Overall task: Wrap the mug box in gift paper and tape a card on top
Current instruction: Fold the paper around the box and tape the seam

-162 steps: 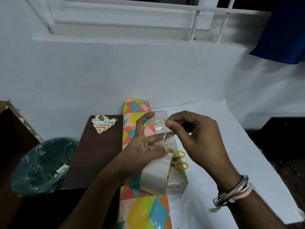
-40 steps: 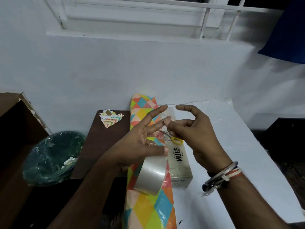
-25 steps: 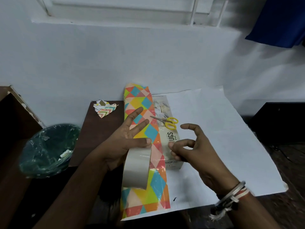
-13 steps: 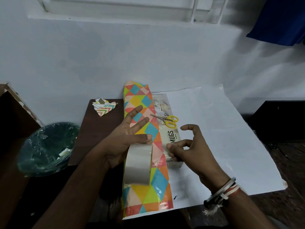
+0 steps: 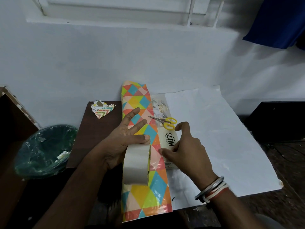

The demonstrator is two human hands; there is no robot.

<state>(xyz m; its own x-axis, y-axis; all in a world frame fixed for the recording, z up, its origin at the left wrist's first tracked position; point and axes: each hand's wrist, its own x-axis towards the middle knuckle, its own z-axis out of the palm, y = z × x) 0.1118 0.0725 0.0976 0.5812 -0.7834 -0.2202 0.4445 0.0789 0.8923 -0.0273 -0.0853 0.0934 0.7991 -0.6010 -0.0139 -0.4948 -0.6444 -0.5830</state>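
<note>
Head view: I look down on my table (image 5: 97, 133), with the wall at 12 o'clock.
Box: my box (image 5: 169, 138) lies flat on the sheet just right of centre, its length running from 12 to 6 o'clock.
Writing: the box top reads "DESIGNER MUGS" in black, with the letters turned sideways. The print at its 6 o'clock end is too small to read, and the picture at its 12 o'clock end is blurred.
Paper: my paper (image 5: 143, 100), in bright triangles, lies as a long strip from 12 to 6 o'clock. Its right edge overlaps the box's 9 o'clock side.
Sheet: a white sheet (image 5: 214, 138) spreads to 3 o'clock under the box. Whether it is the paper's plain back I cannot tell.
Left hand: my left hand (image 5: 118, 142) holds the roll (image 5: 137, 164) of tape over the paper. My thumb lies across the top of it and two fingers point straight out toward 1 o'clock. The others are hidden behind it.
Right hand: my right hand (image 5: 186, 152) has its fingers bent and the index finger lifted and hooked. The thumb tip sits where the paper's edge meets the box. Whether it pinches any tape I cannot tell.
Scissors: yellow-handled scissors (image 5: 165, 121) rest on the box's far half, blades toward 10 o'clock.
Bangles: bangles (image 5: 212, 189) on my right wrist, at 5 o'clock.
Scraps: paper scraps (image 5: 102, 109) on the bare table at 10 o'clock.
Bin: a bin (image 5: 44, 149) with a green liner at 9 o'clock, with bits inside.
Cloth: a blue cloth (image 5: 280, 22) at 2 o'clock.
</note>
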